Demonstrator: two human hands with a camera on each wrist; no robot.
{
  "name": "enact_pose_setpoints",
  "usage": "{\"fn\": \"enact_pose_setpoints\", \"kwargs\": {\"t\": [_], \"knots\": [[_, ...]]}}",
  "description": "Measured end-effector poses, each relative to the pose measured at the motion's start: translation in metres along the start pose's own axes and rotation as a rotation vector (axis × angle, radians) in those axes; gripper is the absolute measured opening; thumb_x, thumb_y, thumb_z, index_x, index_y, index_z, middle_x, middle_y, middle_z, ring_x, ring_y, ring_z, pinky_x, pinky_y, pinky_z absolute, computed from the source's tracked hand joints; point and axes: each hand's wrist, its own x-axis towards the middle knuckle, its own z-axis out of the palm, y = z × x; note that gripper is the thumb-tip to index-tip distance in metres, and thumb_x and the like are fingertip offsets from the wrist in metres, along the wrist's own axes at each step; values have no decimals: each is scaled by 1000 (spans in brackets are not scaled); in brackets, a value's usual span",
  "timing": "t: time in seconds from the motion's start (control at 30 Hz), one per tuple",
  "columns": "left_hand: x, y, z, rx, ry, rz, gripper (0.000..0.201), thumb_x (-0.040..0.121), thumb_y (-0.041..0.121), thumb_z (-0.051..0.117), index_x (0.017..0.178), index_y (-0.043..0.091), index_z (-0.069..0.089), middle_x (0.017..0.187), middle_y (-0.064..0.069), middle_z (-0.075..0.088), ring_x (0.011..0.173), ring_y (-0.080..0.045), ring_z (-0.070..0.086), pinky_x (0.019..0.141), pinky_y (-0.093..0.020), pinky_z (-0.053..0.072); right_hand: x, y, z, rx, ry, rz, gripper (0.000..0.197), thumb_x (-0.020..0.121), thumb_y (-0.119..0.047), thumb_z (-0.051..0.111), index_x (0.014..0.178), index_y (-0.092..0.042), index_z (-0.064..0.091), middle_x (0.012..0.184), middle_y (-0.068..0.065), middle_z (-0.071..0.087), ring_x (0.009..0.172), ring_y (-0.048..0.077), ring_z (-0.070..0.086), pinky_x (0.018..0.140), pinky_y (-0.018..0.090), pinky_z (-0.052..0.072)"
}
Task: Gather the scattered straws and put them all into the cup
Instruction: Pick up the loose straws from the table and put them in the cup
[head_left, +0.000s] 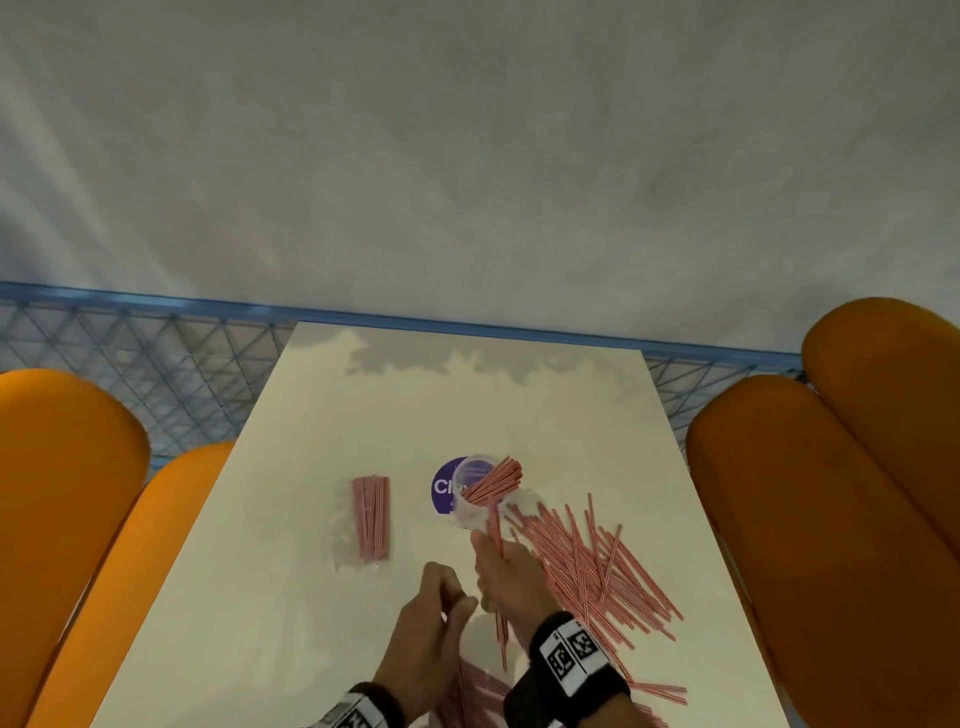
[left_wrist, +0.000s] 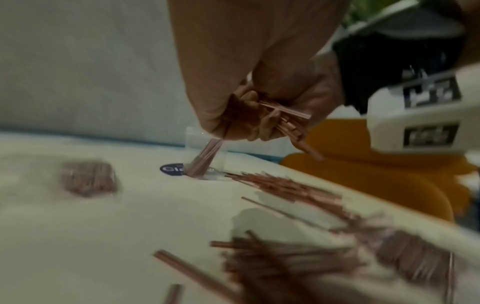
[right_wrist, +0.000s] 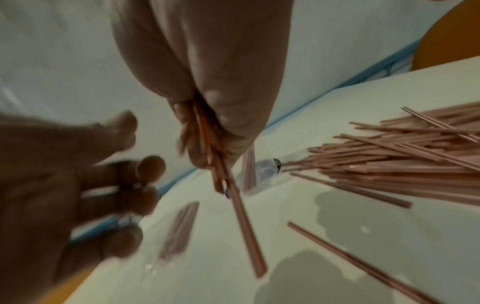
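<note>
A clear plastic cup (head_left: 470, 512) stands mid-table with a bunch of red-and-white straws (head_left: 493, 480) leaning in it; the left wrist view shows the cup (left_wrist: 223, 158) behind my right hand. My right hand (head_left: 501, 564) hovers just in front of the cup and grips a few straws (head_left: 496, 530), whose ends stick out below the fist (right_wrist: 244, 222). My left hand (head_left: 441, 597) hangs beside it, fingers loosely curled, and holds nothing (right_wrist: 124, 185). Several loose straws (head_left: 597, 566) lie scattered right of the cup.
A clear packet of straws (head_left: 371, 517) lies left of the cup, by a purple round sticker (head_left: 444, 486). More straws (head_left: 478, 691) lie near the front edge of the white table (head_left: 311, 597). Orange seats (head_left: 67, 467) (head_left: 831, 493) flank the table.
</note>
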Motion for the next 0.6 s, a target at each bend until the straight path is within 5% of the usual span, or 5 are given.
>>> {"fn": "enact_pose_setpoints", "kwargs": {"t": [0.07, 0.1, 0.23, 0.5, 0.6], "knots": [[1, 6, 0, -213, 125, -164, 22, 99, 28, 49, 88, 11, 44, 76, -8, 61, 70, -15, 57, 65, -27, 46, -6, -16, -6, 168, 15, -91, 39, 98, -47, 46, 104, -13, 28, 52, 1, 40, 46, 13, 35, 51, 30, 34], [4, 10, -1, -346, 152, -296, 29, 99, 34, 49, 90, 7, 48, 80, -8, 64, 76, -20, 60, 67, -30, 48, -10, -24, -7, 285, 30, -100, 44, 96, -49, 49, 64, -19, 50, 51, 0, 35, 46, 14, 29, 49, 30, 29], [19, 31, -9, -1080, -6, -775, 57, 93, 57, 48, 98, 3, 61, 91, -16, 68, 86, -33, 66, 71, -39, 52, -30, -56, -1, 581, 68, -199, 51, 96, -37, 55, 51, -19, 37, 46, -4, 22, 43, 13, 15, 46, 31, 14], [17, 50, -18, -1422, -231, -641, 74, 93, 58, 49, 117, -11, 63, 118, -29, 61, 115, -40, 55, 111, -54, 34, -41, -63, 14, 566, 105, -277, 60, 91, -44, 61, 56, -10, 25, 46, 4, 19, 46, 19, 13, 46, 33, 17], [15, 51, -28, -1136, -403, -503, 53, 89, 42, 66, 115, -5, 65, 110, -23, 65, 100, -32, 64, 95, -43, 51, -36, -56, 11, 533, 118, -221, 59, 93, -49, 52, 55, -13, 25, 49, 5, 17, 47, 18, 18, 48, 34, 19]]}}
